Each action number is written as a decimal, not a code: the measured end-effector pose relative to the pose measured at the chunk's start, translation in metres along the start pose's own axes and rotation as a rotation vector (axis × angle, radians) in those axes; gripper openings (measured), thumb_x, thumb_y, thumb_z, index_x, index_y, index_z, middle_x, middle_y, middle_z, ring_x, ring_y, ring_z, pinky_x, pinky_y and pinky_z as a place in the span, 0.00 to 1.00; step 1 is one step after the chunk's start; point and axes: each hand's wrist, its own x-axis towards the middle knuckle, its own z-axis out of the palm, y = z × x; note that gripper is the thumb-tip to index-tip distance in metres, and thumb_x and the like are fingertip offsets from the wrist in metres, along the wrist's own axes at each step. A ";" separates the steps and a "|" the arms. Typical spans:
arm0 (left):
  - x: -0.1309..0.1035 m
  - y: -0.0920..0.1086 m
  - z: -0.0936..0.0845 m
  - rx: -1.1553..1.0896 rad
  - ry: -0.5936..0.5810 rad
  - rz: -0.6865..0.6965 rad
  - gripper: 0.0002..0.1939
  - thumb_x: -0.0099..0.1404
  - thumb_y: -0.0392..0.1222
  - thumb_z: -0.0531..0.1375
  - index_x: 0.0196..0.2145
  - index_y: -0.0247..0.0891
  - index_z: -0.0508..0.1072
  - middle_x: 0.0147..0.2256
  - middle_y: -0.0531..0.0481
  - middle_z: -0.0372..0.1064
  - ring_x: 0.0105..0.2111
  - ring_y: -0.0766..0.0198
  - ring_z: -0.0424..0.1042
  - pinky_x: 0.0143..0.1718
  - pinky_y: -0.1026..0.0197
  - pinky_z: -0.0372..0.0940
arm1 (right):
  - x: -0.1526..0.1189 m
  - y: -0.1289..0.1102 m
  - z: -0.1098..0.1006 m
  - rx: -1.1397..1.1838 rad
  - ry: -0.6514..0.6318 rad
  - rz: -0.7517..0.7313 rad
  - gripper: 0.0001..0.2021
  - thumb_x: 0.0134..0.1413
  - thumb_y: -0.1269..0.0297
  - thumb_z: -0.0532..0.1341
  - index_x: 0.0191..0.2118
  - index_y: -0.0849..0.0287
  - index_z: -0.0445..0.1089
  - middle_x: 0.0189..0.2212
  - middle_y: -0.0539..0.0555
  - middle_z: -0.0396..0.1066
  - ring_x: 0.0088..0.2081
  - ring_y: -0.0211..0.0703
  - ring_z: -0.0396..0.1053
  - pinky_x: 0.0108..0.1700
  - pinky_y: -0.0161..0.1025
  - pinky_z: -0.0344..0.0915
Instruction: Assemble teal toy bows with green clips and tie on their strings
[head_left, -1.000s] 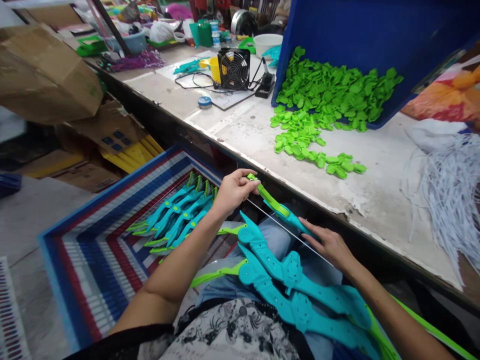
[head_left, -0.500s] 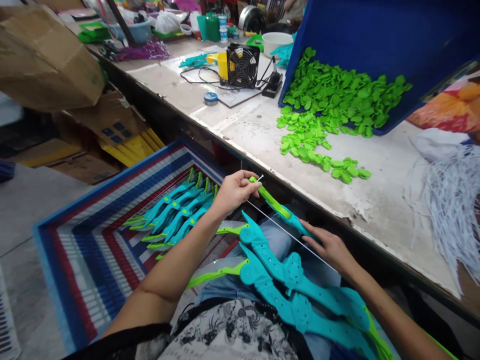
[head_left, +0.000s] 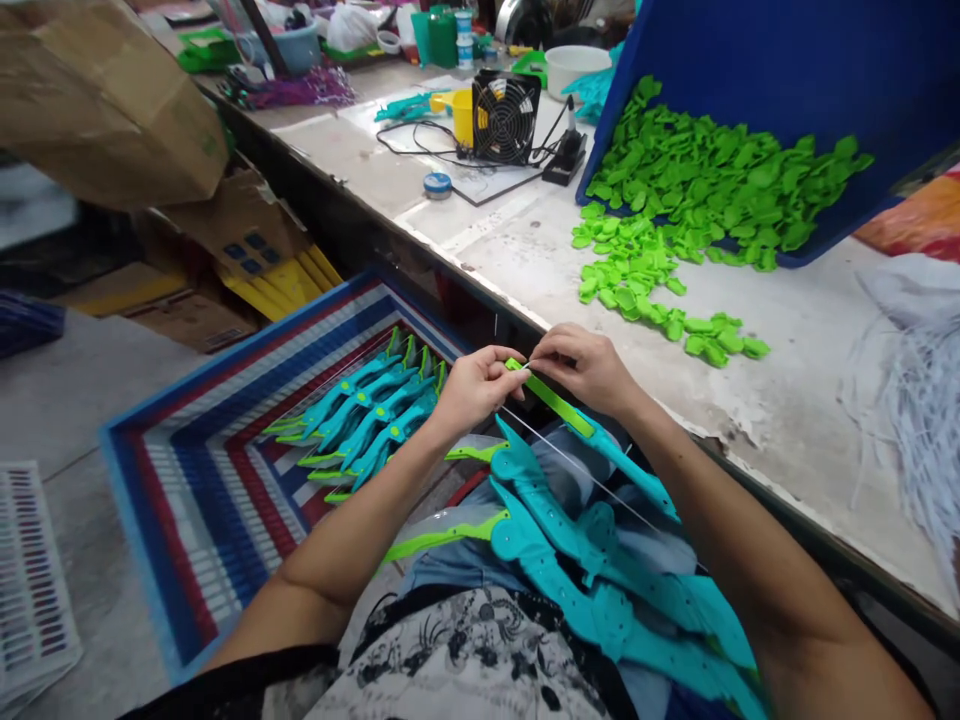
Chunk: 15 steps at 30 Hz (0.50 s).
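At far left, a white slotted tray (head_left: pixel 30 560) on the floor; above it, a cardboard box (head_left: pixel 112 100). Next, a striped plastic crate (head_left: pixel 199 475) with a stack of teal-and-green bows (head_left: pixel 367 405) in it, lined up close and tips together; seemingly the finished share, judging by the neat packing. Strings on these too fine to check.

Right of the crate, the left hand (head_left: pixel 478 390), with thumb and fingers pinched narrowly on the green tip of the held bow (head_left: pixel 564 406). At that same tip, almost touching the left fingertips, the right hand (head_left: pixel 589 368), in a tight pinch on a short white end, apparently part of the white string (head_left: pixel 592 479). From the hands, slants down to the right, close along the bow and over the lap. Seems only part done here: string at hand, white end between fingertips, fastening not evidently complete. Cannot tell knot from plain end; far end of the string hidden by the right forearm.

Below, across the lap, two teal bows (head_left: pixel 551 580) with green limbs, untouched by either hand; seemingly waiting outside the crate, strings impossible to make out.

Farther right, on the worktable (head_left: pixel 810 330), loose green pieces (head_left: pixel 720 190) in and before a tipped blue bin (head_left: pixel 810 60); at the edge of view, a bundle of white strands (head_left: pixel 930 380).
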 end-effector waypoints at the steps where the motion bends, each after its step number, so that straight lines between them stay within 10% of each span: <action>1: 0.000 -0.001 -0.001 -0.009 -0.012 -0.016 0.18 0.56 0.48 0.63 0.40 0.34 0.68 0.20 0.54 0.69 0.15 0.73 0.61 0.17 0.69 0.55 | 0.000 -0.003 0.001 -0.015 -0.008 -0.013 0.05 0.56 0.66 0.60 0.30 0.59 0.70 0.27 0.53 0.68 0.32 0.40 0.65 0.34 0.38 0.62; 8: -0.015 -0.019 0.005 0.380 0.284 0.312 0.07 0.57 0.36 0.59 0.35 0.38 0.71 0.37 0.49 0.71 0.38 0.64 0.70 0.41 0.62 0.64 | 0.009 0.023 -0.006 -0.070 0.058 0.061 0.05 0.54 0.67 0.60 0.28 0.58 0.68 0.26 0.52 0.68 0.31 0.41 0.64 0.34 0.39 0.61; 12: -0.026 -0.027 0.013 0.330 0.226 0.467 0.10 0.59 0.32 0.53 0.34 0.38 0.73 0.36 0.48 0.70 0.38 0.64 0.69 0.44 0.61 0.63 | 0.031 0.078 -0.038 -0.106 0.616 0.442 0.04 0.49 0.68 0.62 0.26 0.59 0.67 0.22 0.50 0.64 0.24 0.37 0.61 0.30 0.39 0.60; 15: -0.018 -0.018 0.010 0.210 0.105 0.333 0.10 0.61 0.40 0.55 0.29 0.36 0.76 0.35 0.46 0.71 0.38 0.62 0.69 0.43 0.60 0.63 | 0.032 0.059 -0.041 -0.030 0.822 0.439 0.04 0.52 0.66 0.59 0.29 0.59 0.66 0.23 0.50 0.64 0.25 0.37 0.62 0.31 0.39 0.62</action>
